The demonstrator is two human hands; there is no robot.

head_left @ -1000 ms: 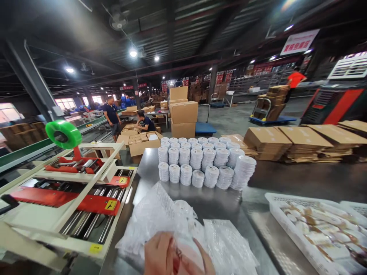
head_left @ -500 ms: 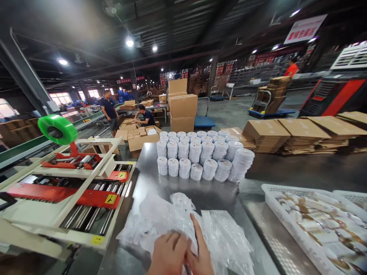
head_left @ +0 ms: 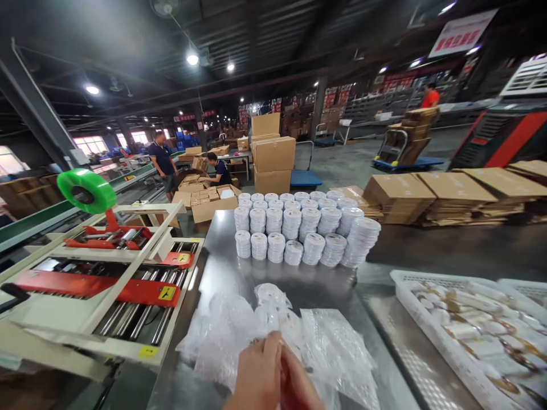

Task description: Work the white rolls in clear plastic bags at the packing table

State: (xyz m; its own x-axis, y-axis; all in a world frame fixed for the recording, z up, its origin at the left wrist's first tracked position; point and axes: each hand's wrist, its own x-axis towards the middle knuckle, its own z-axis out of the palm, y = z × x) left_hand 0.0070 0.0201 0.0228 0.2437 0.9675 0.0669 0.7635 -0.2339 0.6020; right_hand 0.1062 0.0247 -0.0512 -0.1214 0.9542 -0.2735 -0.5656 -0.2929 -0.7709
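My left hand (head_left: 256, 376) and my right hand (head_left: 299, 387) meet at the bottom edge, fingers pressed together over a heap of clear plastic bags (head_left: 239, 330) on the steel table (head_left: 222, 256). Both hands look closed in a pinch; what lies between the fingers is hidden. A flat stack of clear bags (head_left: 333, 347) lies just right of the hands. Beyond the heap stand several stacks of white round packs (head_left: 303, 230).
A carton sealing machine (head_left: 106, 285) with a green tape roll (head_left: 86, 191) stands left of the table. A white crate (head_left: 470, 336) of packed items sits at the right. Flat cardboard stacks (head_left: 444, 196), cartons (head_left: 273, 162) and three people farther back fill the warehouse floor.
My hands have closed together; the right forefinger that stuck up half a second ago is now folded in. The plastic I held higher a second ago has dropped onto the heap.
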